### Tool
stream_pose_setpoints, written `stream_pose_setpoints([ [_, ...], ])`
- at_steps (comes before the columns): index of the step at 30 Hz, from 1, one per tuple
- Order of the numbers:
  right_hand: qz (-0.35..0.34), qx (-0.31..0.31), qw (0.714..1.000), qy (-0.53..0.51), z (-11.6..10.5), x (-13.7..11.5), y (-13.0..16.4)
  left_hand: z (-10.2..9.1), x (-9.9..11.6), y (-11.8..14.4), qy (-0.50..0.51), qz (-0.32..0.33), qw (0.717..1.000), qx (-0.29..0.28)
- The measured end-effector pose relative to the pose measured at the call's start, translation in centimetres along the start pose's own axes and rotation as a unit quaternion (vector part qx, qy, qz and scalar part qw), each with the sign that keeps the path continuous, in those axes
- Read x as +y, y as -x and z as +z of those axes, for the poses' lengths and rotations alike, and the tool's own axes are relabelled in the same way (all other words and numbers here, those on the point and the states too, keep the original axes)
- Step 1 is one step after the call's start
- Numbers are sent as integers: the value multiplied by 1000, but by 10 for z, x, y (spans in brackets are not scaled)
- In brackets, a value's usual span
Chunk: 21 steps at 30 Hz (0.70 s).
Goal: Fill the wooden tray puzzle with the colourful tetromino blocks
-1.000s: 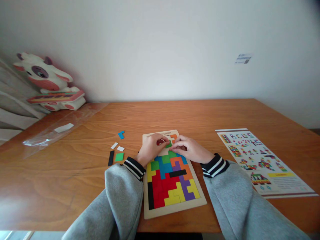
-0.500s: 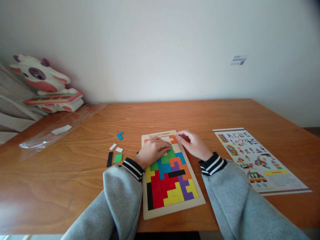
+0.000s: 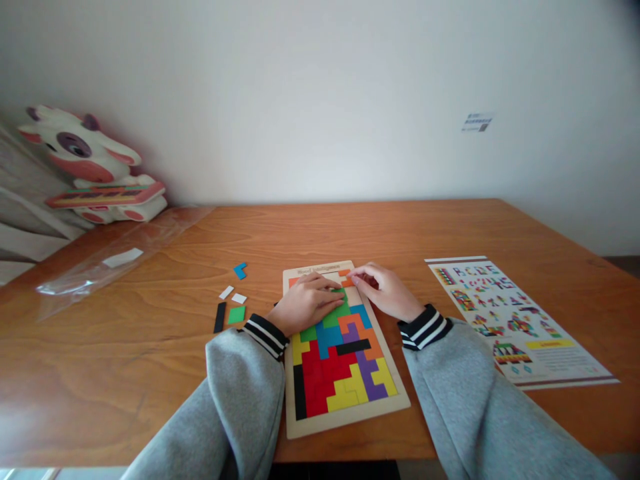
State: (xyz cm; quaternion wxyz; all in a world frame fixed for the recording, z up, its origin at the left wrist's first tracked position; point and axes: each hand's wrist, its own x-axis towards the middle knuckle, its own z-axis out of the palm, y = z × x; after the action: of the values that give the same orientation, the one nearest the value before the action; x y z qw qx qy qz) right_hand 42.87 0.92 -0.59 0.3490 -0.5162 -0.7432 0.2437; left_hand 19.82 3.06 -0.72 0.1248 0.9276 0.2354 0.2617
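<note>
Wooden puzzle board [image 3: 345,419]: L hand [image 3: 306,301] flat, R hand [image 3: 384,290] fingering.

Left hand [image 3: 306,301]: palm down, fingers flat and stretched rightward. Right hand [image 3: 384,291]: loosely curled, fingertips pinched together, pointing left. Both forearms in grey sleeves with striped cuffs, angled inward, hands nearly meeting

Grey sleeves, black-and-white striped cuffs
</note>
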Motion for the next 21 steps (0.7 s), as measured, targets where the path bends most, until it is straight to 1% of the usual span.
stream_pose_setpoints([
  [8, -20, -19, 1000, -8, -2, -2, 1, -2, 3, 0, -9, 9, 1000, -4],
  [11, -26, -14, 1000, -6, 1, 0, 2, -1, 4, 1, -10, 3, 1000, -4],
  [17, -7, 17, 998, 58, 14, 5, 3, -5, 7, 0, -20, 6, 1000, 3],
  [19, 1, 13, 998, 61, 16, 7, 3, -8, 8, -1, -32, -1, 999, -2],
  [21, 7, 4, 999, 41, 14, 10, 3, -10, 9, -1, -40, -12, 999, -10],
])
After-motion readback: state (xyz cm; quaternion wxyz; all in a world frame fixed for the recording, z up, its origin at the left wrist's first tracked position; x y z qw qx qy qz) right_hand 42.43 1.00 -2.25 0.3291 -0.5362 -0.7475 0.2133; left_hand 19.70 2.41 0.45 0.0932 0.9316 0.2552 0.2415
